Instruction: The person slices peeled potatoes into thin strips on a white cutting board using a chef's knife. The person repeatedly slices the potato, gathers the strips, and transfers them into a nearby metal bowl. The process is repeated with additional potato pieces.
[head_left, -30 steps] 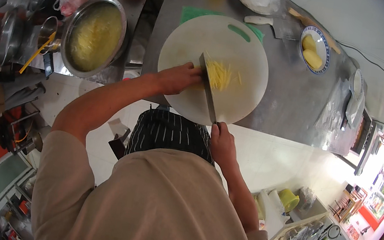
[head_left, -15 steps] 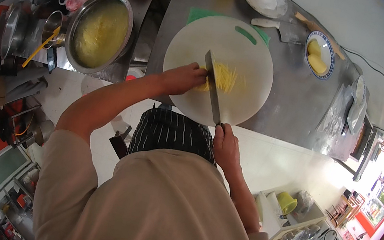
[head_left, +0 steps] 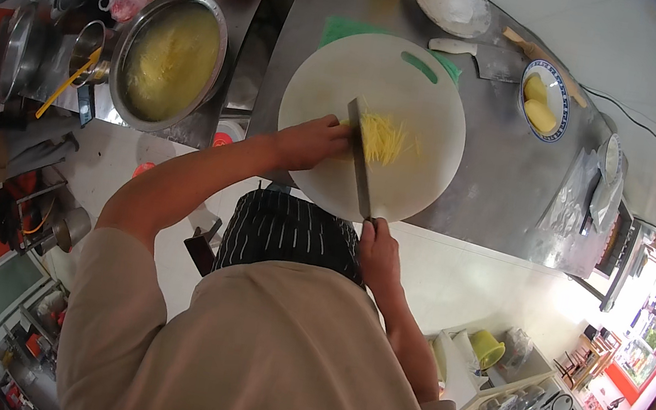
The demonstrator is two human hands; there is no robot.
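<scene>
A round white cutting board [head_left: 418, 188] lies on the steel table. My right hand [head_left: 380, 253] is closed around the handle of a kitchen knife [head_left: 362, 168], whose blade points away from me across the board. On the board's left half my left hand [head_left: 316, 143] has its fingers curled down close against the blade. They press on yellow potato, mostly hidden under the fingers. Thin potato shreds [head_left: 386, 139] are heaped just right of the blade.
At left stands a large metal basin [head_left: 117, 62] of yellow shreds in liquid. To the right are a bowl [head_left: 563, 112] with peeled potatoes, a cleaver [head_left: 499, 64], a wooden rolling pin [head_left: 545, 59] and plastic bags [head_left: 575, 206]. A bowl of white powder [head_left: 450, 2] sits at the back.
The knife and my right hand have shifted slightly toward me and to the left. My left hand stays beside the blade, a little lower in the picture. The view has tilted slightly.
</scene>
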